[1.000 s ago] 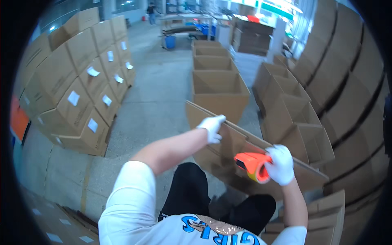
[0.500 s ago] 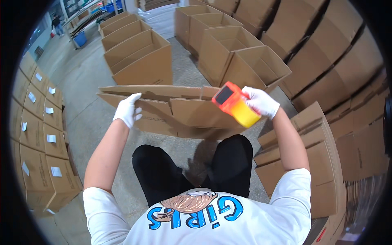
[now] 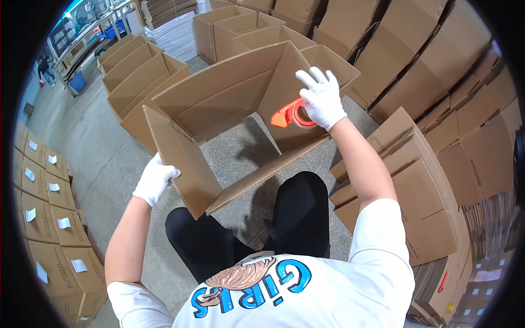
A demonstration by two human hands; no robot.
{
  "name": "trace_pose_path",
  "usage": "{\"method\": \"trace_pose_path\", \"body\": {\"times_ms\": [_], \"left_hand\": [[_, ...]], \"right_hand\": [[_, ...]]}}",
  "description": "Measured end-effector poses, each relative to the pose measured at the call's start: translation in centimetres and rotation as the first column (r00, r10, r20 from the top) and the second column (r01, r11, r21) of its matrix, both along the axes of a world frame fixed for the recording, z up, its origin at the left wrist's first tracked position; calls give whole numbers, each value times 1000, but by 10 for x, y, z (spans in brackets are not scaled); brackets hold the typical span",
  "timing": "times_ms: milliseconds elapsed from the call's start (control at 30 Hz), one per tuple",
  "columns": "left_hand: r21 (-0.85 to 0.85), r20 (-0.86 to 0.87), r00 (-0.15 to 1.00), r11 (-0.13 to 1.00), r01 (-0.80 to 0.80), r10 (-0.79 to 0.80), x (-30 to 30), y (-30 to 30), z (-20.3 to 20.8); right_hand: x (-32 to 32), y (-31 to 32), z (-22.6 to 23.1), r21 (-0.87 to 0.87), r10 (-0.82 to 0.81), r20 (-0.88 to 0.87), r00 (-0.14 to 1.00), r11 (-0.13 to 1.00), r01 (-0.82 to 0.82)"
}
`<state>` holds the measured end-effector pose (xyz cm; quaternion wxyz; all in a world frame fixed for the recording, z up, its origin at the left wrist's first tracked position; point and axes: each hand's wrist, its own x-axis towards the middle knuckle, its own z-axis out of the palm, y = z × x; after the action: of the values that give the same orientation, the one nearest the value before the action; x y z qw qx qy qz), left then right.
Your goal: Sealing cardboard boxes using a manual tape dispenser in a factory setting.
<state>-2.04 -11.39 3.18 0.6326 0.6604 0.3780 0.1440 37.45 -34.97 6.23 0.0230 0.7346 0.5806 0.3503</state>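
Note:
An open cardboard carton, squared out with floor showing through its bottom, stands in front of my knees. My left hand, in a white glove, grips the carton's left wall at its outer edge, thumb on top. Over the carton's right side is my gloved right hand, several fingers stretched out and apart. It holds a red tape dispenser, which hangs from the palm side; the exact grip is hidden. The lower part of the carton's right corner lies beneath that hand.
Opened cartons stand in rows at the far left and far middle. Flat cardboard sheets lean at my right, with a red-handled tool below them. Sealed, labelled boxes are stacked at the left. A blue bin stands far left.
The carton has gone from folded flat to spread open into a box shape. My left hand moved down and left with its wall; the tape dispenser turned in my right hand, whose fingers spread.

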Motion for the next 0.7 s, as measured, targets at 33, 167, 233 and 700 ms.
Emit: {"method": "trace_pose_path", "body": {"times_ms": [33, 167, 233, 700], "left_hand": [[34, -2, 999, 999, 38, -38, 5, -1, 1], [20, -47, 999, 1000, 0, 1, 30, 22, 15], [86, -128, 991, 995, 56, -45, 40, 34, 25], [550, -716, 697, 579, 601, -43, 84, 113, 13]], "right_hand": [[0, -6, 0, 119, -5, 9, 1000, 993, 4], [-2, -18, 3, -100, -367, -749, 551, 885, 455], [-8, -22, 8, -221, -382, -815, 436, 900, 376], [-58, 65, 19, -474, -415, -757, 504, 881, 14]]}}
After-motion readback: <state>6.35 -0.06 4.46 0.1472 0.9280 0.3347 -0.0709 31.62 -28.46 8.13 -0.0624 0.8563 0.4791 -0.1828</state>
